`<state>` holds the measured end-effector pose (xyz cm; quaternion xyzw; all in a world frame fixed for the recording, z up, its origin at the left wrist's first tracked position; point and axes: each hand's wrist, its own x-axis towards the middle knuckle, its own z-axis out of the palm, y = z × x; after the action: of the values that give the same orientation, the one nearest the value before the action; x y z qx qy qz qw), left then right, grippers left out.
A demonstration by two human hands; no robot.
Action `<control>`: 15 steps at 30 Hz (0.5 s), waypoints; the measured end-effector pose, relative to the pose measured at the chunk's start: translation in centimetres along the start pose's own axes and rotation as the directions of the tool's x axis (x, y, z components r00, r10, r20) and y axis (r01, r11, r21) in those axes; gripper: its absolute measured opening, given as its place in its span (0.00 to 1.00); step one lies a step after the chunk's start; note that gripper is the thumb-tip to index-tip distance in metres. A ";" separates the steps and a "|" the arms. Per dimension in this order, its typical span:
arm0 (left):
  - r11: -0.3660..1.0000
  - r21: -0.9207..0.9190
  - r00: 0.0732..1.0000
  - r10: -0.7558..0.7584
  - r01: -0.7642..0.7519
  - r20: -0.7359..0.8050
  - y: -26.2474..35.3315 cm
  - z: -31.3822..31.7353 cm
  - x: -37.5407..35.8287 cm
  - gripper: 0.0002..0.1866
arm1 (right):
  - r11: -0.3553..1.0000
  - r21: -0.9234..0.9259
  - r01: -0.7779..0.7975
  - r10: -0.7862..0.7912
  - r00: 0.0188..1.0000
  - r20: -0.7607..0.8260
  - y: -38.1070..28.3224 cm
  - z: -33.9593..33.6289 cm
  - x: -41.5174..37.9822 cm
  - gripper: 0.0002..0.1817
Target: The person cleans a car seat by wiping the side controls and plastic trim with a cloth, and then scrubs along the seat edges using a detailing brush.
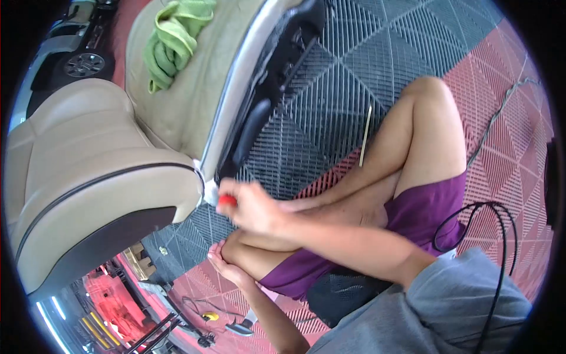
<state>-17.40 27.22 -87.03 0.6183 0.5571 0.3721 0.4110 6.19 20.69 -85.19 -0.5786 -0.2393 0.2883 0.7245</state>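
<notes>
My right hand (250,206) is closed around a small tool with a red end (227,201), blurred by motion. A white patch (210,192) lies just beyond my fingers, at the corner where the two padded parts of a beige car seat (88,141) meet; whether it belongs to the tool I cannot tell. By my left knee (244,248), my left hand (227,268) is open, its fingers stretched out and holding nothing. A crumpled green towel (171,47) lies on the far padded part of the seat.
Black plastic trim (259,112) runs along the seat's side. A thin pale stick (365,137) lies on the grey and red grid floor (377,47) near my shin. A black cable (501,236) loops beside my shirt. A car wheel (84,65) shows at upper left.
</notes>
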 end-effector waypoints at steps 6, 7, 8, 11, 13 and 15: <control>0.997 -0.081 0.997 -0.014 0.008 -0.075 0.4 0.1 -1.3 0.31 | 0.998 0.030 0.060 -0.041 0.899 -0.437 -4.6 -11.2 6.6 0.04; 0.996 -0.082 0.995 -0.028 0.021 -0.091 0.3 0.4 -0.8 0.30 | 0.982 0.028 0.187 -0.151 0.862 -0.484 -3.9 -10.2 6.0 0.06; 0.997 -0.076 0.997 -0.020 0.014 -0.076 0.2 0.6 -0.1 0.30 | 0.935 -0.218 0.279 -0.348 0.840 -0.417 -1.2 -7.0 4.4 0.05; 0.985 -0.143 0.993 -0.106 0.097 -0.054 0.2 1.0 0.3 0.29 | 0.999 0.024 0.028 -0.027 1.000 -0.015 2.0 -1.2 0.9 0.09; 0.995 -0.059 0.995 -0.083 0.079 -0.062 0.6 0.9 -0.2 0.29 | 0.985 -0.120 0.122 -0.131 0.989 -0.072 0.1 -4.5 2.5 0.08; 0.999 -0.003 0.995 -0.053 0.053 -0.081 -0.7 0.0 -0.3 0.30 | 0.977 -0.168 0.134 -0.175 0.950 -0.258 -2.7 -10.7 6.2 0.09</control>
<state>-17.71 26.98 -87.65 0.5875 0.5894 0.3861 0.3979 18.31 17.00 -84.79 -0.6444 -0.2031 0.1299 0.7257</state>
